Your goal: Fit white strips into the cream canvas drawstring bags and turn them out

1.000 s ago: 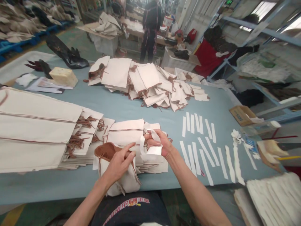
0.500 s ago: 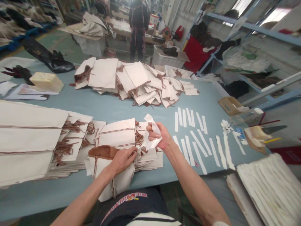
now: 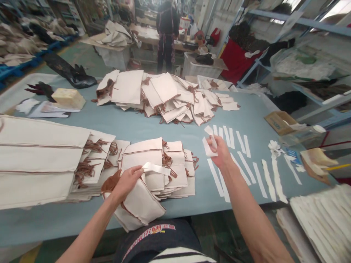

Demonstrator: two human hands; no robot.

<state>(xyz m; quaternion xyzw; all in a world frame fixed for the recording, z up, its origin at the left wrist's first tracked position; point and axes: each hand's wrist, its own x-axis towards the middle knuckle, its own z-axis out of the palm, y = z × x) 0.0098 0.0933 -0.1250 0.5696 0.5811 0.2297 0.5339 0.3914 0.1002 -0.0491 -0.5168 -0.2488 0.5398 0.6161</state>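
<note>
My left hand [image 3: 126, 182] pinches a white strip [image 3: 156, 168] and also holds a cream drawstring pouch [image 3: 139, 206] with a brown top at the table's near edge. My right hand [image 3: 219, 151] is closed on a small white paper piece [image 3: 208, 148], raised over the rows of white strips [image 3: 233, 153] laid on the blue table [image 3: 137, 124]. A stack of cream pouches with brown cords [image 3: 164, 164] lies between the two hands.
Large cream bags [image 3: 41, 157] are stacked at left. A heap of pouches [image 3: 164, 96] lies at the table's far side. A cardboard box [image 3: 279, 122], a yellow block [image 3: 68, 98] and white sheets [image 3: 323, 219] sit around. A person [image 3: 166, 34] stands far behind.
My right hand has pulled away to the right with a white piece, toward the strips. My left hand now holds a white strip and has drawn the pouch lower.
</note>
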